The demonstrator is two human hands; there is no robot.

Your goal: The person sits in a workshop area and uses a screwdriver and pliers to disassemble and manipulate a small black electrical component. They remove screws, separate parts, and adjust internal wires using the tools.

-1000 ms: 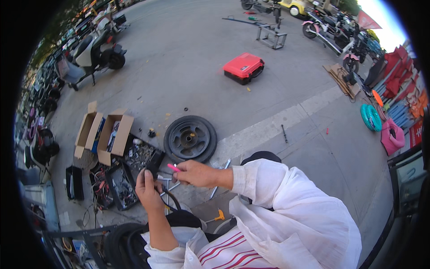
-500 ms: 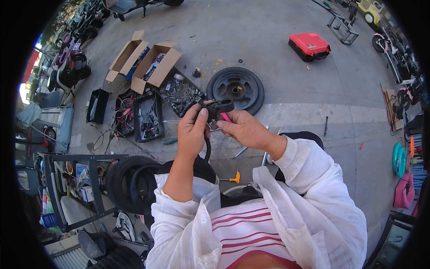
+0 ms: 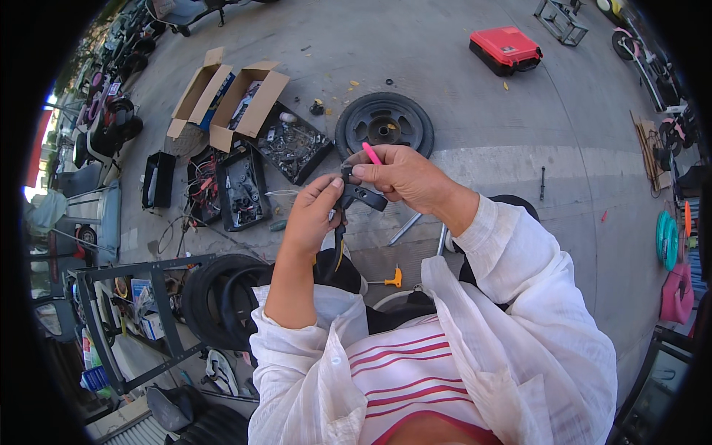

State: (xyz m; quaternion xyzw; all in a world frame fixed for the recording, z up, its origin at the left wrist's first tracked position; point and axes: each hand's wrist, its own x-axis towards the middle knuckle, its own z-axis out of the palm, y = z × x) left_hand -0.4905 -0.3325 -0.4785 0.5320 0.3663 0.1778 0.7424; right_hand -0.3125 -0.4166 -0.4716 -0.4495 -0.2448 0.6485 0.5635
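Observation:
My left hand (image 3: 310,211) is closed around a black bracket-like part (image 3: 367,197) with a rounded end, held in front of my chest. A dark cable (image 3: 339,248) hangs below it. My right hand (image 3: 408,178) is closed at the upper end of this part, its thumb and fingers pinching near a small dark piece. Between those fingers a slim pink tool or handle (image 3: 371,153) sticks up; its working end is hidden. An orange-handled T-shaped hex key (image 3: 394,279) lies below the hands, close to my legs.
Beyond my hands a wheel with a black tyre (image 3: 422,137) lies flat. Left of it are a black tray (image 3: 320,157) of small parts and open cardboard boxes (image 3: 259,104). A red case (image 3: 506,48) stands far right. Tyres (image 3: 204,300) and a metal frame (image 3: 159,308) are at left.
The black part has turned, its rounded end now pointing down to the right. My right hand has risen slightly to its upper end, and the pink tool now points up.

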